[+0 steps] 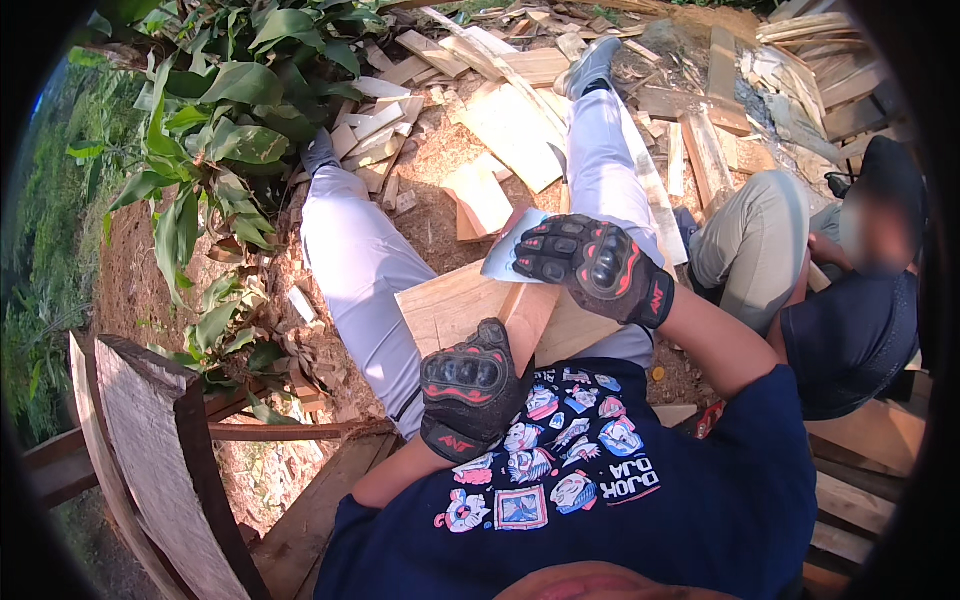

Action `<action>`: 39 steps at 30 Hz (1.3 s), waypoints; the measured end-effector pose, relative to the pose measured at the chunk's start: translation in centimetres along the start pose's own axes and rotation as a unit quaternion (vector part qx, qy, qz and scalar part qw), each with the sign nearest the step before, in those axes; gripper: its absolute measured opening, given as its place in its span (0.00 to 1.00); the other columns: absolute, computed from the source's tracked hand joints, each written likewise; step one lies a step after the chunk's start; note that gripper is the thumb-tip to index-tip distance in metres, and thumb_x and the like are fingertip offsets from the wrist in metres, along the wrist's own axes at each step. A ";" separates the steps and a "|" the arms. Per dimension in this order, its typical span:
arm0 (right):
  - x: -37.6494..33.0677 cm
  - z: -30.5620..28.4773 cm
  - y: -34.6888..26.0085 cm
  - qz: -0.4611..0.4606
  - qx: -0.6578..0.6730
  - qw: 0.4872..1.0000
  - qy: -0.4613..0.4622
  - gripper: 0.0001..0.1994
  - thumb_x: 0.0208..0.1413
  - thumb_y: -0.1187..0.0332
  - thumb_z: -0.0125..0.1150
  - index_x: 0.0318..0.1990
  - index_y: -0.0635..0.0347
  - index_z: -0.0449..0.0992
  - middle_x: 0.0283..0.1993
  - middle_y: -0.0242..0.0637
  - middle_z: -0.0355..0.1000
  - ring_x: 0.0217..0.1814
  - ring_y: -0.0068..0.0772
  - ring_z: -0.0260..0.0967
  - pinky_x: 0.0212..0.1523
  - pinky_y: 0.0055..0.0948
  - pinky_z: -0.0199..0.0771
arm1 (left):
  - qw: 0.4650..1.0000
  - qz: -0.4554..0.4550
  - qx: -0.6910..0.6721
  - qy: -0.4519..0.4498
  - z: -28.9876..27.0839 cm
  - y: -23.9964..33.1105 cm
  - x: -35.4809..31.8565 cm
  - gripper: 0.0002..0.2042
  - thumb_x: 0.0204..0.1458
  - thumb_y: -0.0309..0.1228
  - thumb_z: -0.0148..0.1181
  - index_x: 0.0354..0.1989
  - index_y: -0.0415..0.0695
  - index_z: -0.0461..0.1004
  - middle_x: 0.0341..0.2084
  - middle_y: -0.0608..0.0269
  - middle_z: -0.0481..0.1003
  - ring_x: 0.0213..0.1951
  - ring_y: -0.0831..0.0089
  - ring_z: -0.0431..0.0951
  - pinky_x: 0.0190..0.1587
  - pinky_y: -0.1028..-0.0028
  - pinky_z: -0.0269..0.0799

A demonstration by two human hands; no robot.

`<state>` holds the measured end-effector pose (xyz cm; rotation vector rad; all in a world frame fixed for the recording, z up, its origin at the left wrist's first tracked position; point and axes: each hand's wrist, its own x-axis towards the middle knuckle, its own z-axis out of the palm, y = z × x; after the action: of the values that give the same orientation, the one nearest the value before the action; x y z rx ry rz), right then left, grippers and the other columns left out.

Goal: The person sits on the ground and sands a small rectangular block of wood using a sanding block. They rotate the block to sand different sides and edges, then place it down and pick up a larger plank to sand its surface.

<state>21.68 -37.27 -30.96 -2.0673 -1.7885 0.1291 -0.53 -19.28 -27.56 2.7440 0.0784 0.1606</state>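
Note:
My left hand [475, 388], in a black and red padded glove, is closed on the near end of a narrow wooden block [530, 318] over my lap. Its fingers are partly hidden. My right hand [590, 268], gloved alike, presses a thin pale-blue sheet [503, 258] down at the block's far end. The sheet's kind is hard to make out, and part of it is hidden under the fingers. Beneath the block, a flat light wooden board [440, 305] lies across my thighs, and more pale wood shows on its right.
Wood offcuts [510, 130] and sawdust cover the ground around my outstretched legs. At the right a person [850, 320] sits close by. A leafy plant [240, 120] stands at the far left, with a thick upright slab [165, 440] nearer. Stacked planks [850, 510] lie at the lower right.

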 end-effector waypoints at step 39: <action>-0.5 1.3 1.8 0.095 0.097 0.986 0.093 0.25 0.62 0.76 0.56 0.66 0.48 0.82 0.65 0.36 0.80 0.68 0.40 0.78 0.70 0.42 0.79 | 0.999 -0.033 0.007 -0.030 0.4 0.3 0.7 0.17 0.58 0.44 0.69 0.42 0.42 0.76 0.22 0.55 0.79 0.24 0.54 0.83 0.29 0.53 0.77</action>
<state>22.80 -37.65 -32.90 -2.0332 -1.4118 0.1518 0.18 -19.69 -27.74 2.7546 0.1532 0.0609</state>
